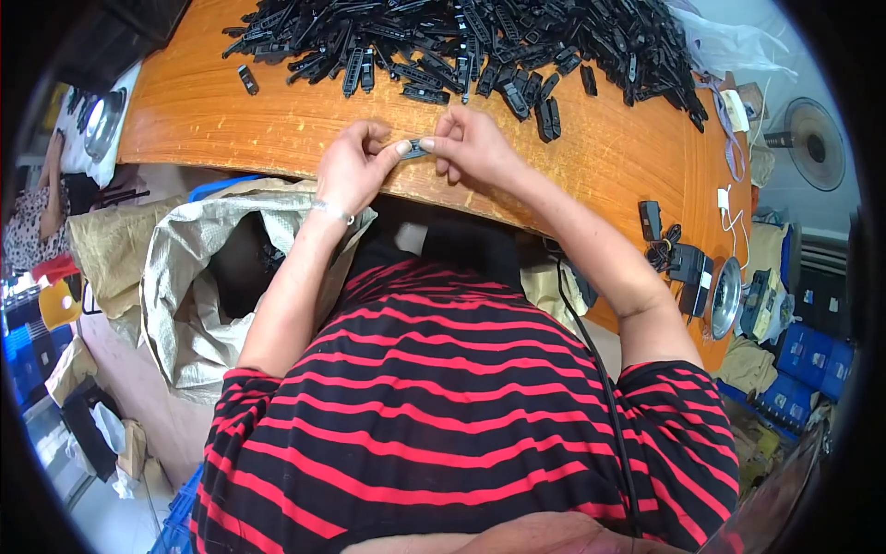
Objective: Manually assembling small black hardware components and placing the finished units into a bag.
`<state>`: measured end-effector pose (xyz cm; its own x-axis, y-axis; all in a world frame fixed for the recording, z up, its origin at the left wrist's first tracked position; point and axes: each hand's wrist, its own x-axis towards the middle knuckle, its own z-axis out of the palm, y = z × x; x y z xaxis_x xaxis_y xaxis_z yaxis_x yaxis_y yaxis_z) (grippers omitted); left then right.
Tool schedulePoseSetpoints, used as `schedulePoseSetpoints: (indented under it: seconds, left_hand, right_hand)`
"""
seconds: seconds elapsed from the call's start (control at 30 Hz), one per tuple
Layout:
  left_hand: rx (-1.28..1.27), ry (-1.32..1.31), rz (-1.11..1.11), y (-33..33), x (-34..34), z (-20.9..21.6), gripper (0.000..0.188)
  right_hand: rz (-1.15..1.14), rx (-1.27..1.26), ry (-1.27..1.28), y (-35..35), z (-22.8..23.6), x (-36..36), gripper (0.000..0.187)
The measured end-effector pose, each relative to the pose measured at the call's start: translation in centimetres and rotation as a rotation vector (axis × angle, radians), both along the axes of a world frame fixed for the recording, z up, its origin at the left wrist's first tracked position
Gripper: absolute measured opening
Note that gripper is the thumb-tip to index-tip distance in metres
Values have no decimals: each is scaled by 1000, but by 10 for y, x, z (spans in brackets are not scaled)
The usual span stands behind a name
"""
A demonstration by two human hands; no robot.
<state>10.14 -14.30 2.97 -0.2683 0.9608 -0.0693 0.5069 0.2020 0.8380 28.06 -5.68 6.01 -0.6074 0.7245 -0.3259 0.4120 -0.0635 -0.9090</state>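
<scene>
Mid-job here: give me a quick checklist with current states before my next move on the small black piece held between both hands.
1. Black piece pinched by left hand and right hand: ok.
2. Piece held above the wooden table edge, apart from the pile: ok.
3. Pile of black parts lies close ahead of the hands: ok.
4. Woven sack open beside the left arm: ok.
5. Piece's orientation or fit: cannot tell, fingers cover it.

Your left hand [353,168] and right hand [472,148] meet fingertip to fingertip, pinching, both forearms reaching forward, elbows bent.
</scene>
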Motion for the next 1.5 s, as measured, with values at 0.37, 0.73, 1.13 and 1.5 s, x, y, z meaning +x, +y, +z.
schedulePoseSetpoints:
  seconds: [0.37,0.73,1.13,1.5]
  left_hand:
    - [-84,-163,141,-106,-84,72,21]
    - [-88,706,15,-119,-86,83,17]
    - [484,830,-339,105,-8,17,30]
    - [485,552,-349,67,3,36,22]
  right_hand:
    - [118,79,100,13,4,1,19]
    - [129,1032,-377,32,-17,-11,17]
    - [100,981,-224,-1,-21,7,14]
    - [-257,280,165,29,-13,3,24]
